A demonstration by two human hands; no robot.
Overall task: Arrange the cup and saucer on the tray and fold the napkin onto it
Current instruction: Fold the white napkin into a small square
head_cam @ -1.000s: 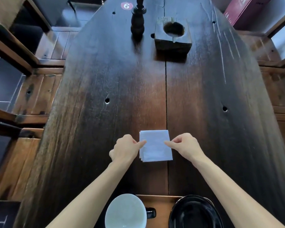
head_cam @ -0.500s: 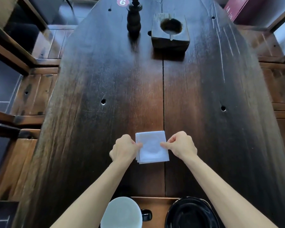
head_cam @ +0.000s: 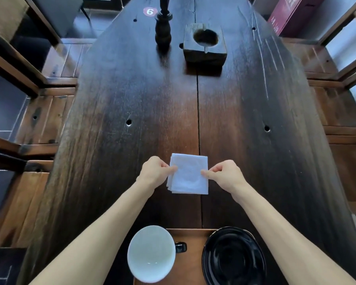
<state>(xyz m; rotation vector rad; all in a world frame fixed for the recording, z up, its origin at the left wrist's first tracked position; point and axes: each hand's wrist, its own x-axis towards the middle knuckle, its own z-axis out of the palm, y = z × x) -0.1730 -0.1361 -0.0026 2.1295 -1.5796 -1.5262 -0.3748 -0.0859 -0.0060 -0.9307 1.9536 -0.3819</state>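
Dark plank table (head_cam: 245, 120); wooden benches (head_cam: 47, 118) either side; grey, perhaps tiled, floor (head_cam: 4, 103).

My two forearms are bare up to the edge of view. My left hand (head_cam: 153, 171) and right hand (head_cam: 224, 173) wear no ring, watch or glove.

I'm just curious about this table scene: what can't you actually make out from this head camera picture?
- Tray: its near part is cut off by the bottom edge; the cup, saucer and forearms cover much of the rest.
- Saucer: lower rim cut off by the bottom edge.
- Napkin: the layers underneath are hidden by the top layer; both side edges sit under the left hand and right hand.
- Red box, head view: its print is too small to read.
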